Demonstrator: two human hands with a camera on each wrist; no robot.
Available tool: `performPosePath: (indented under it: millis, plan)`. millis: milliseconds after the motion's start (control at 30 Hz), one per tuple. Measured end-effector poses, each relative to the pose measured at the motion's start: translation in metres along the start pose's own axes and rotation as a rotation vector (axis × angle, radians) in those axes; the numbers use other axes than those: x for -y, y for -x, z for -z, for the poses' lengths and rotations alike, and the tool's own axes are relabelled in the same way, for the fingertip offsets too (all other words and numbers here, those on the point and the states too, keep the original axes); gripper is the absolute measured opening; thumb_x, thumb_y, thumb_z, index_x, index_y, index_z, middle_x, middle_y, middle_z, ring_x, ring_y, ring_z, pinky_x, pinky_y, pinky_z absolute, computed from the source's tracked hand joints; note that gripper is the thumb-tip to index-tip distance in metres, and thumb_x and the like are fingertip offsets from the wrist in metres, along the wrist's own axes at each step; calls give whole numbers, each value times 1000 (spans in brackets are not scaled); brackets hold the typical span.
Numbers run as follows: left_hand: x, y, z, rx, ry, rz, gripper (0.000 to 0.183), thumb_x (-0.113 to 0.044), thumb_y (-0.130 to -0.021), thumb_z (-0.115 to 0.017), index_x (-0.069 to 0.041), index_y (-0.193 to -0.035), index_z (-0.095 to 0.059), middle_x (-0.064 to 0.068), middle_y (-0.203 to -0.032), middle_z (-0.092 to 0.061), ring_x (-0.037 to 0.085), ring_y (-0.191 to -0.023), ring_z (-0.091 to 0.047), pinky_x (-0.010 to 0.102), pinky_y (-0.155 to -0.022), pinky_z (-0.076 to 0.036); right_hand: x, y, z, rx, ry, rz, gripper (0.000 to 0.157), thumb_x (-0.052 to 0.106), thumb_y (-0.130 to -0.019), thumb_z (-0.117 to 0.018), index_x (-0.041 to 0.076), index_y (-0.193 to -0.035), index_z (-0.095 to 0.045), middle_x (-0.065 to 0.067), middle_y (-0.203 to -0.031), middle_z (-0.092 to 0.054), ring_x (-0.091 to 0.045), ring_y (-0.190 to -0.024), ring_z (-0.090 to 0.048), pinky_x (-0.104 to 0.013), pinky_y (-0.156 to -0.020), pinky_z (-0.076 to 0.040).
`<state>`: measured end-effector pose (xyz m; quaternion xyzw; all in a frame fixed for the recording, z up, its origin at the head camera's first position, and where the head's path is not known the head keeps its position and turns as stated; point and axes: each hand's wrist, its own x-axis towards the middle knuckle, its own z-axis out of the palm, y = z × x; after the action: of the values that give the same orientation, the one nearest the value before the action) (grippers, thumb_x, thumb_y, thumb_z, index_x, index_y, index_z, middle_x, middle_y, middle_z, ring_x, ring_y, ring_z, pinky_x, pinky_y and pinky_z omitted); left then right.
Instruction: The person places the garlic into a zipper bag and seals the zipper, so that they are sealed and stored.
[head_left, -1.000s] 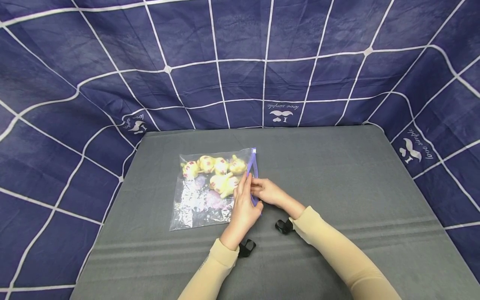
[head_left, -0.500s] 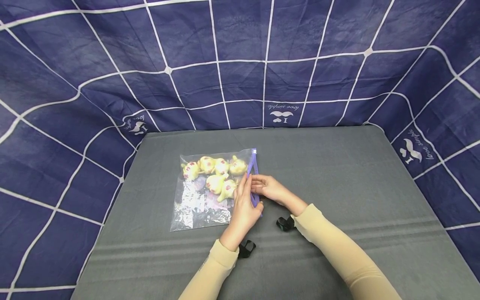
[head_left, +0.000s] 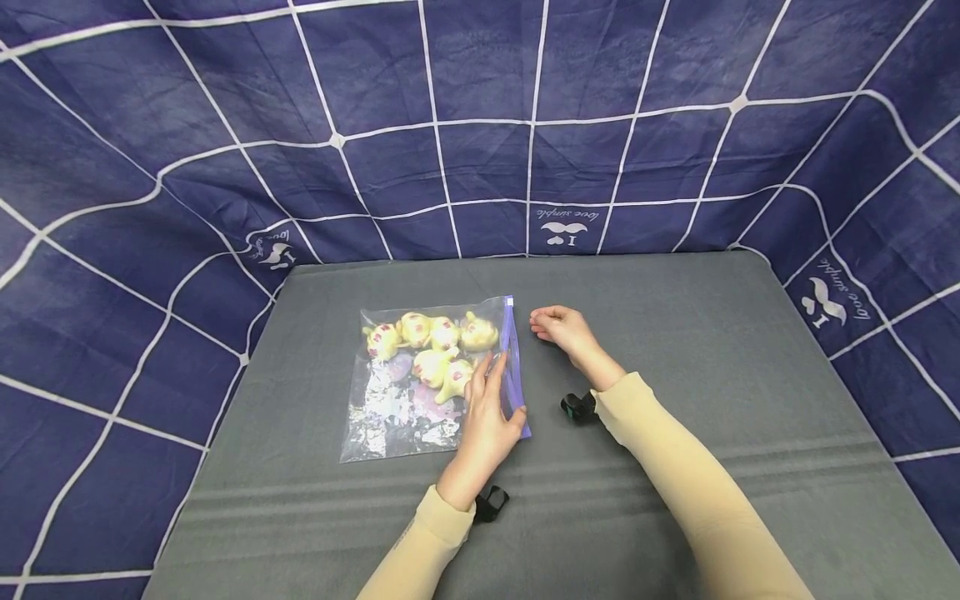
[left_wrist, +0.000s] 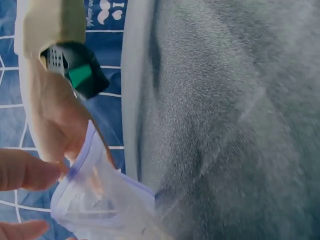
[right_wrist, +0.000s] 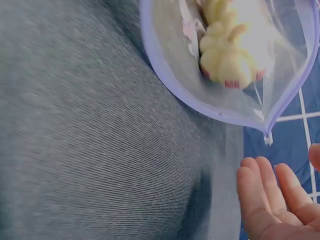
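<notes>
A clear zip bag [head_left: 397, 417] with a purple zip edge [head_left: 513, 367] lies flat, and several small yellow toys with red marks [head_left: 431, 367] show through it. My left hand [head_left: 486, 421] rests on the bag near that edge, fingers stretched out. In the left wrist view, its thumb [left_wrist: 25, 171] is beside the purple mouth of the bag, which gapes. My right hand [head_left: 566, 331] is just right of the bag's far corner with nothing in it. The right wrist view shows its fingers [right_wrist: 270, 192] below a white zip slider [right_wrist: 268, 138], apart from it.
The bag lies on a table with a grey cloth [head_left: 675, 333]. Blue curtains with white lines [head_left: 480, 158] stand at the back and both sides. A black wrist camera [head_left: 577, 407] is strapped at the right cuff, another black camera [head_left: 491, 503] at the left.
My right hand has let go of the purple edge and moved up and right, away from the bag. My left hand's fingers have spread slightly and stay on the bag.
</notes>
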<state>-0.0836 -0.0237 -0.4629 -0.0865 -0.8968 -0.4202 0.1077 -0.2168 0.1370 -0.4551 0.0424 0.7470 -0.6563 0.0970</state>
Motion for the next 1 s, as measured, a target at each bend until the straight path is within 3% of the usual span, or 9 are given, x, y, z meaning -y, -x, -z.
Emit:
performPosePath:
  millis: [133, 233, 367, 500, 633, 733, 867, 1000]
  plan:
    - [1, 8, 5, -75, -139, -123, 50, -2, -72, -79, -5, -117, -58, 15, -117, -51, 32, -110, -48, 43, -91, -45, 1, -9, -1, 21, 15, -41, 42, 22, -96, -60, -11, -122, -58, -25, -119, -67, -28, -107, -68, -31, -92, -54]
    - [1, 12, 9, -69, -239, -213, 37, -6, -71, -84, -10, -99, -60, 8, -105, -52, 26, -98, -48, 37, -82, -46, 2, -16, -5, 38, 38, -103, 46, 24, -98, -57, -10, -129, -54, -27, -128, -62, -33, -118, -62, -33, -99, -51]
    - [-1, 15, 10, -12, -347, -296, 36, -12, -70, -87, -14, -95, -60, 4, -101, -52, 23, -96, -49, 35, -78, -48, 5, -24, -9, 70, 21, -154, 51, 25, -100, -54, -12, -134, -50, -29, -134, -57, -37, -125, -57, -34, -103, -48]
    - [-1, 17, 5, 18, -553, -408, 45, -24, -67, -90, -13, -97, -58, 2, -97, -53, 21, -93, -51, 32, -74, -44, 7, -31, -13, 97, -11, -215, 56, 27, -99, -54, -12, -138, -44, -30, -137, -55, -36, -126, -56, -35, -104, -47]
    - [-2, 21, -3, 47, -727, -508, 56, -39, -59, -91, -15, -96, -56, 1, -95, -53, 20, -89, -50, 31, -71, -37, 8, -36, -15, 103, -15, -287, 57, 31, -98, -56, -8, -138, -45, -27, -136, -56, -23, -107, -66, -34, -101, -49]
    - [-3, 22, -7, 49, -788, -533, 56, -41, -57, -91, -16, -94, -56, 1, -94, -53, 19, -88, -50, 31, -71, -36, 8, -39, -17, 114, -8, -304, 57, 31, -97, -57, -8, -137, -46, -24, -131, -60, -11, -85, -67, -31, -98, -51]
    - [-2, 23, -13, 7, -823, -559, 36, -27, -66, -84, -17, -88, -58, 0, -87, -54, 18, -82, -52, 30, -66, -36, 7, -41, -23, 129, -5, -297, 55, 29, -95, -61, -10, -133, -48, -14, -106, -65, -4, -69, -63, -29, -91, -54]
    - [-1, 26, -16, -25, -813, -581, 25, -18, -68, -79, -17, -83, -58, -1, -81, -53, 17, -76, -52, 28, -62, -38, 6, -42, -28, 121, 9, -283, 48, 24, -93, -65, -10, -126, -54, 2, -78, -60, -3, -64, -60, -25, -82, -57]
